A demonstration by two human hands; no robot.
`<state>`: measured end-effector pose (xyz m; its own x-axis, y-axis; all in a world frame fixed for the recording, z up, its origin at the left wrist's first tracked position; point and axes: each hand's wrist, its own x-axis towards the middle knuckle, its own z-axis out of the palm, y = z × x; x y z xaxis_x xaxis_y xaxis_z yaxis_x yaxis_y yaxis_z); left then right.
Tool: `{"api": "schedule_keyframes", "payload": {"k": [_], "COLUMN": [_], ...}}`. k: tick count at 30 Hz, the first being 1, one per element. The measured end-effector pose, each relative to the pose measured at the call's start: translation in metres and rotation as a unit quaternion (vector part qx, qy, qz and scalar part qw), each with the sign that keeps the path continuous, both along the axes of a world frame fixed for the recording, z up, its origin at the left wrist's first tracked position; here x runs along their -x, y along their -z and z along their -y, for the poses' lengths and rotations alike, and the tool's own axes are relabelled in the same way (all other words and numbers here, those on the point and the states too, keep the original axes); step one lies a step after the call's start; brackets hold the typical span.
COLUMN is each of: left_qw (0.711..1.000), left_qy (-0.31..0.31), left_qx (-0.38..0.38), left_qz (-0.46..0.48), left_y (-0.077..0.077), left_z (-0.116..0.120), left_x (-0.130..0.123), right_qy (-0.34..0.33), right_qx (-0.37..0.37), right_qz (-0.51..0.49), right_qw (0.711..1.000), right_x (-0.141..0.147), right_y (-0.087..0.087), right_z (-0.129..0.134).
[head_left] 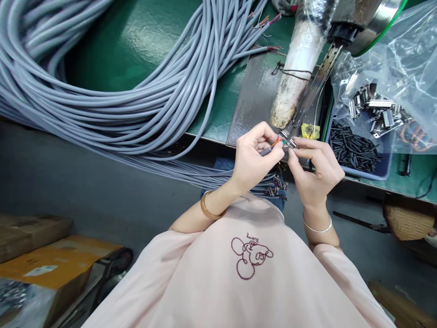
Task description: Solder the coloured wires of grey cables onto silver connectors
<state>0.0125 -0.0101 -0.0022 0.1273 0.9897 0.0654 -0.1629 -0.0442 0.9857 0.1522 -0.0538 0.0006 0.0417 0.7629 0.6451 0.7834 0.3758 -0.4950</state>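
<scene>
My left hand (256, 155) pinches the stripped end of a grey cable (265, 152), with thin coloured wires (275, 142) fanning out from it. My right hand (316, 166) has its fingertips closed on a small metal multi-pin connector (291, 143). Wires and connector meet between the two hands at the table's front edge; whether they are joined is too small to tell. A tool tip with a whitish, burnt-looking tube (291, 87) comes down just above. Below the hands, several cable ends with connectors (275, 186) hang over my lap.
Large loops of grey cable (159, 96) cover the table's left side. To the right, a blue tray (378, 172) holds short black tubes (354, 147), beside a clear bag (408, 57) with loose connectors (381, 105). A yellow piece (310, 131) lies near my right hand. Cartons (57, 260) stand lower left.
</scene>
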Motion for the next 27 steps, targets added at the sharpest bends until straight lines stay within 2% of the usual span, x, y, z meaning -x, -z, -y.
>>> {"api": "schedule_keyframes", "payload": {"k": [13,19,27], "left_qw": [0.999,0.999,0.999], "left_qy": [0.031,0.050,0.017], "left_qx": [0.016,0.018,-0.022], "left_qz": [-0.025,0.012,-0.036], "left_y": [0.0071,0.0067,0.0089], "left_z": [0.0004,0.0047,0.0060], "left_x": [0.0040,0.0070,0.0077], "right_qy": [-0.008,-0.004,-0.014], "right_qx": [-0.026,0.019,0.018], "right_qz": [0.026,-0.063,-0.060], "right_qw": [0.999,0.998,0.998], "right_x": [-0.0027,0.0001,0.0028], "right_y": [0.0093,0.0072,0.0037], "right_z": [0.0051,0.0053,0.0031]}}
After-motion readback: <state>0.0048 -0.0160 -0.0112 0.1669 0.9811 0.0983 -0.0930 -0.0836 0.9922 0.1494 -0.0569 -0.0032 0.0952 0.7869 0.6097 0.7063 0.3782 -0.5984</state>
